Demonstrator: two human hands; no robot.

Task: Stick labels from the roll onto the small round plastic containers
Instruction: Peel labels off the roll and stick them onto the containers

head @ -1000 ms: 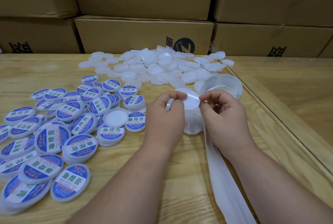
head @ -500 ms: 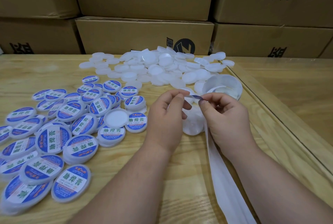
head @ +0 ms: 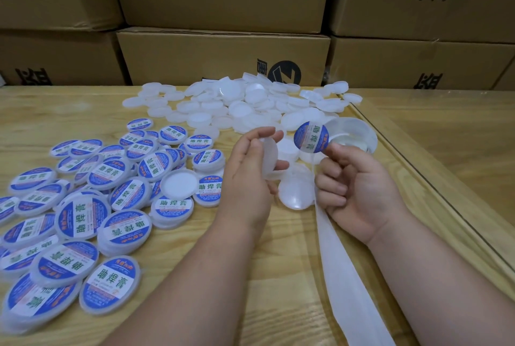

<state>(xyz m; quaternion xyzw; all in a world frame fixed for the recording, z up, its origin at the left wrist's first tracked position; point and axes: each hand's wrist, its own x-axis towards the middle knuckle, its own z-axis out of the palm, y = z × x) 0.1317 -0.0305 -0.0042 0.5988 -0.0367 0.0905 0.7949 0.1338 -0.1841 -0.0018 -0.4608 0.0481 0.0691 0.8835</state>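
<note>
The left hand (head: 250, 175) holds one blank round container (head: 269, 157) on its edge, with the fingers curled around it from above and the thumb under it. The right hand (head: 359, 187) is just beside it, and its thumb and forefinger pinch the lower rim of a round blue label (head: 311, 137), which stands upright with the printed face to the camera; the other fingers of this hand are curled into the palm. The label and the container do not touch. The white backing strip (head: 345, 270) of the roll runs from under the right hand toward the near edge of the wooden table (head: 278, 276). A clear round tub (head: 359, 134) stands behind the label. At the far side lies a heap of blank containers (head: 237, 106), and at the left side lie many labelled containers (head: 83, 206), some of them overlapping. Brown cardboard boxes (head: 223, 56) are stacked behind the table.
</note>
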